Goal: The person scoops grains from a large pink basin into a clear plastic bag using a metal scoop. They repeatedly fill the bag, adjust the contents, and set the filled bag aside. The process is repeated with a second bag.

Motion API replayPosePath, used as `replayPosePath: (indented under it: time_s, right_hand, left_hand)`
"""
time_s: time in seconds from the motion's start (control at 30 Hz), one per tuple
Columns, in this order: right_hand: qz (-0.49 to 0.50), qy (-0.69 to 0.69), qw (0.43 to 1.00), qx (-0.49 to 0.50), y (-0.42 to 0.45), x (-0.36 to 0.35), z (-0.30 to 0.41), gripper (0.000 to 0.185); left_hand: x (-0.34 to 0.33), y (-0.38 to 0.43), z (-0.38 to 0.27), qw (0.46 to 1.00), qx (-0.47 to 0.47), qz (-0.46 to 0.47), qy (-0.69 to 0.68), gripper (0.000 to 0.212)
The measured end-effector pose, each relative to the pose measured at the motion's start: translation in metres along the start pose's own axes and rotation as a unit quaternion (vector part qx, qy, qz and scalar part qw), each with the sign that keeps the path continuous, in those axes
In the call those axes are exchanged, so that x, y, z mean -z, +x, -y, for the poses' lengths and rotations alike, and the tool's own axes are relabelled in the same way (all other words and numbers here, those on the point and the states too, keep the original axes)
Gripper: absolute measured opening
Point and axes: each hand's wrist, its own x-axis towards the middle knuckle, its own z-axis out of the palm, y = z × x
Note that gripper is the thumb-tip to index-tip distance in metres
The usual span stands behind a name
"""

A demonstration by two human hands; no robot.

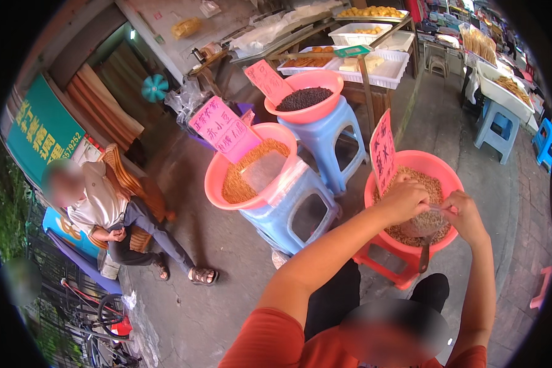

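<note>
Both my hands are at a clear plastic bag (425,223) that holds some pale brown grain. My left hand (407,198) pinches one side of its top and my right hand (464,214) pinches the other. The bag hangs low over a pink plastic basin (448,170), in front of loose brown grain (421,179). A spoon or scoop handle (424,257) sticks out over the near rim; its head is hidden. At the basin's left edge stands a pink handwritten card (382,152). Beneath is a red plastic stool (409,276).
Left of me, a pink basin of orange-brown grain (232,179) rests on a blue stool (276,221). Behind it a basin holds black beans (306,99). A seated person (103,198) is at far left. White food trays (398,69) stand at the back.
</note>
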Motion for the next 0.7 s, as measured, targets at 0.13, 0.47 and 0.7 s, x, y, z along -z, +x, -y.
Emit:
replayPosePath:
  time_s: [0.13, 0.47, 0.7]
  right_hand:
    - [-0.006, -0.015, 0.999, 0.032, 0.0, -0.003, -0.011, 0.014]
    - [0.019, -0.009, 0.999, 0.04, 0.001, 0.003, -0.018, 0.011]
    - [0.035, 0.026, 0.998, 0.04, 0.002, 0.001, -0.008, 0.009]
  left_hand:
    - [-0.007, 0.003, 0.002, 0.999, -0.024, -0.013, 0.022, 0.012]
    - [-0.005, 0.005, 0.004, 1.0, -0.014, 0.008, -0.013, 0.011]
    - [-0.011, 0.006, -0.005, 0.999, -0.033, 0.006, -0.007, 0.008]
